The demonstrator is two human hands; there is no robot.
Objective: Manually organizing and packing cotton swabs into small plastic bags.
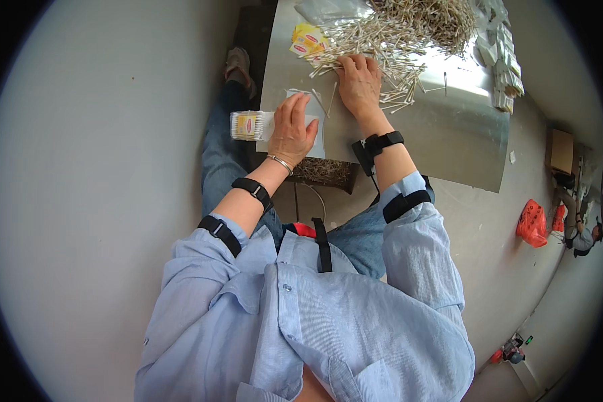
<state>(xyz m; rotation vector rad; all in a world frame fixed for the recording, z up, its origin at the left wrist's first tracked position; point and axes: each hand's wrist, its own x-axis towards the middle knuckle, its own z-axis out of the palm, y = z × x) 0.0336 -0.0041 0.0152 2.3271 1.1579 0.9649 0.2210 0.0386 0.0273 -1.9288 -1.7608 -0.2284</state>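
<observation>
My left hand (291, 130) lies palm down near the table's left edge, fingers apart. From under its palm a clear packet of cotton swabs (248, 126) sticks out to the left, past the edge, showing a yellow and white card inside. A pale flat sheet (315, 137) lies partly beneath this hand. Farther up, my right hand (359, 84) is spread over the near side of a loose heap of cotton swabs (388, 50). Its fingertips touch the swabs; whether any are pinched is hidden. Two stray swabs lie between my hands.
Yellow cards (308, 40) lie left of the heap, below a clear plastic bag (331, 10). Filled packets (506, 63) are stacked along the right side of the metal table (449, 137). Under the front edge sits a box of swabs (325, 172). A red bag (532, 223) is on the floor.
</observation>
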